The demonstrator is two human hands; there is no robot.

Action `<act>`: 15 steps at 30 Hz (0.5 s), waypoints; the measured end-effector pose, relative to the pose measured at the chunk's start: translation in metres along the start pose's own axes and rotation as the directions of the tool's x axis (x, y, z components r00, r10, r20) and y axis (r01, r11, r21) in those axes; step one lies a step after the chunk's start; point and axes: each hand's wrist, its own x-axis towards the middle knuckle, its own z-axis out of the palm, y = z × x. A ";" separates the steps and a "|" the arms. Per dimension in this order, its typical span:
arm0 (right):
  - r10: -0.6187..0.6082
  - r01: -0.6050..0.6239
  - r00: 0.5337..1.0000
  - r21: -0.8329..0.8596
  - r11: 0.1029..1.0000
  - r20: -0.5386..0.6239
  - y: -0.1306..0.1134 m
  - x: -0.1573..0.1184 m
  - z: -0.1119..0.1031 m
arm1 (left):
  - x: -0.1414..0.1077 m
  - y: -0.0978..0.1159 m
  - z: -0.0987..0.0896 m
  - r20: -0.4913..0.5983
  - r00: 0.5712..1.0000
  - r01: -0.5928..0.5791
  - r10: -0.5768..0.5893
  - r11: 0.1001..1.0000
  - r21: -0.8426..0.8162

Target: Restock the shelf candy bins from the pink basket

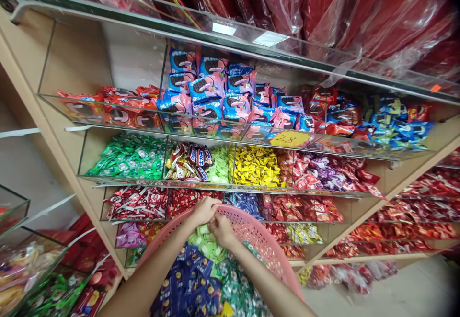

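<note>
We're looking from the wearer's head, forward and down, the pink basket point(276, 250) close at bottom centre; behind it the shelving point(215, 40) slants down rightward across the frame, the upper-right corner seemingly too dark to read.

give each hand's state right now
Left hand: at far rim of the pink basket; grip cannot be told.
Right hand: curled inside the basket; whether it holds anything cannot be told.

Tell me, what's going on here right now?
Someone is busy with a pink basket in front of stocked shelves. The left hand is at the far rim and the right hand is close beside it, over the basket; what they grip, if anything, is unclear. Dark blue packets, light green packets and dark green packets lie inside.
</note>
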 end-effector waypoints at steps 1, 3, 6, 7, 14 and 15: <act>0.001 -0.001 1.000 -0.038 0.999 -0.004 -0.005 0.000 0.002 | 0.000 0.000 0.000 0.001 1.000 0.009 -0.009 1.000 0.001; 0.026 -0.029 0.999 -0.097 0.995 -0.035 -0.011 0.001 0.005 | 0.000 0.001 -0.001 0.002 1.000 0.011 -0.011 1.000 0.003; 0.074 -0.083 0.995 -0.134 0.988 -0.070 -0.015 0.002 0.009 | 0.001 0.000 -0.002 0.019 1.000 -0.015 0.016 1.000 -0.004; 0.081 -0.090 0.994 -0.137 0.986 -0.068 -0.015 0.002 0.010 | 0.001 -0.001 -0.003 0.028 0.999 -0.023 0.023 1.000 -0.008; 0.110 -0.114 0.993 -0.193 0.975 -0.030 -0.018 0.002 0.014 | 0.003 -0.003 -0.003 0.052 0.998 -0.017 0.017 1.000 -0.005; 0.113 -0.118 0.993 -0.214 0.970 -0.034 -0.019 0.002 0.015 | 0.003 -0.003 -0.003 0.049 0.998 -0.025 0.025 1.000 -0.002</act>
